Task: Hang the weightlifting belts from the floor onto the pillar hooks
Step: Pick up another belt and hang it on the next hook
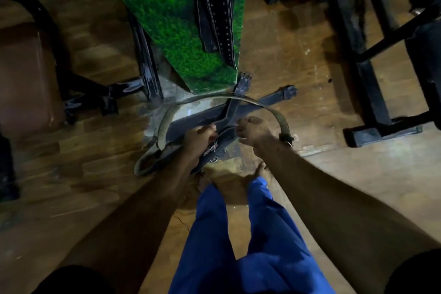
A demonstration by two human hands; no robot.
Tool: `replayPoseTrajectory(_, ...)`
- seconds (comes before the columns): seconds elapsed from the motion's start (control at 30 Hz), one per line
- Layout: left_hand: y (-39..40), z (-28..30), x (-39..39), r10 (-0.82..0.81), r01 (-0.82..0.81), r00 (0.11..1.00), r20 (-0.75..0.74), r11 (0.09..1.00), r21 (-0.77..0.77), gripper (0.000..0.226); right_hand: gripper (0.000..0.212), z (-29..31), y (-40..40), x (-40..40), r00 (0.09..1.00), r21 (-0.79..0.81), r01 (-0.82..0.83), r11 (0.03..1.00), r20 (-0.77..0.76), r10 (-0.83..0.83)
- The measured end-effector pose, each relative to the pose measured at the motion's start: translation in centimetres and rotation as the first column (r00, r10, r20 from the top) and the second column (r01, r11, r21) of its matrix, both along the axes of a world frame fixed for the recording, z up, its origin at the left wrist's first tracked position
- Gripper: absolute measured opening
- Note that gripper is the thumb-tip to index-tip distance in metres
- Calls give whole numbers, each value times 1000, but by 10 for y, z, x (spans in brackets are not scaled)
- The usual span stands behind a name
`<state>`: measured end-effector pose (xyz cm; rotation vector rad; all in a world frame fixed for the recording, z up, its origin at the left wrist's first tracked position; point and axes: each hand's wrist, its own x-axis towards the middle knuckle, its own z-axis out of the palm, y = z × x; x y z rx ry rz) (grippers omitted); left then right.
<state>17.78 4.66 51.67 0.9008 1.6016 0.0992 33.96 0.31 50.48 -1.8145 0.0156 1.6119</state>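
Head view, floor: wooden planks [286, 59], with a pale worn patch at the foot of the pillar.
Head view, pillar: clad in green turf-like covering [167, 19], rising from the floor toward the top of the frame.
Head view, hung belts: dark belts [214, 14] with rows of holes and pale stitching, lying against the pillar's right face; hooks hidden above the frame.
Head view, floor belts: pile at the pillar's base. Black belts [269, 100] crossed over each other, strap ends pointing up and to the right. Tan belt [210, 98] arched over them on edge, its buckle end just right of the right wrist.
Head view, logo belt: wide black belt with white lettering [211, 149], lying partly under the left hand, near the feet.
Head view, left hand [200, 135]: down on the pile, fingers curled over the edge of a black belt; closed on it or merely touching, cannot tell.
Head view, right hand [253, 130]: fingers bent downward onto the pile beside the left hand; grip not clear enough to tell.
Head view, legs: blue trousers [238, 234], bare feet [229, 174] on the floor just below the pile.
Head view, surroundings: black metal frame [372, 93] at right, brown padded seat [26, 74] at left, both well apart from the belts.
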Motion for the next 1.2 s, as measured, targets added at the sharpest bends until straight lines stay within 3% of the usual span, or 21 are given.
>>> replayPoseTrajectory(0.17, -12, -41, 4, -125, 126, 992, -20, 990, 58, 31, 19, -43, -25, 4, 999, -84, -7, 996, -49, 3)
replayPoseTrajectory(0.27, -15, -77, 9, -192, 193, 981, -23, 981, 10, 42, 12, -84, -38, 5, 999, -118, 2, 993, -36, -6)
replayPoseTrajectory(0.37, -13, -124, 16, -315, 314, 949, -24, 949, -38, 31, 15, -135, -40, 4, 999, -154, 23, 988, -38, -29)
replayPoseTrajectory(0.5, -3, -220, 25, -498, 497, 865, -59, 867, -42, 28, 16, -230, -35, -2, 993, -223, 81, 971, -69, -99)
replayPoseTrajectory(0.73, 12, -413, 37, -598, 598, 792, -127, 800, -40, 23, 22, -414, -28, -8, 984, -272, 136, 952, -77, -163)
replayPoseTrajectory(0.83, 22, -487, 42, -646, 657, 735, -208, 753, -16, 43, 23, -481, -20, -9, 977, -286, 173, 943, -72, -201)
replayPoseTrajectory(0.93, 31, -548, 48, -717, 746, 642, -273, 665, 7, 47, 25, -537, -13, -11, 974, -282, 208, 937, -32, -226)
replayPoseTrajectory(1.1, 36, -581, 61, -718, 784, 580, -385, 620, 26, 53, 27, -575, -4, -14, 934, -210, 307, 928, -122, -337)
replayPoseTrajectory(1.2, 39, -563, 63, -687, 737, 629, -363, 676, -1, 63, 27, -554, -4, -18, 902, -151, 390, 908, -134, -409)
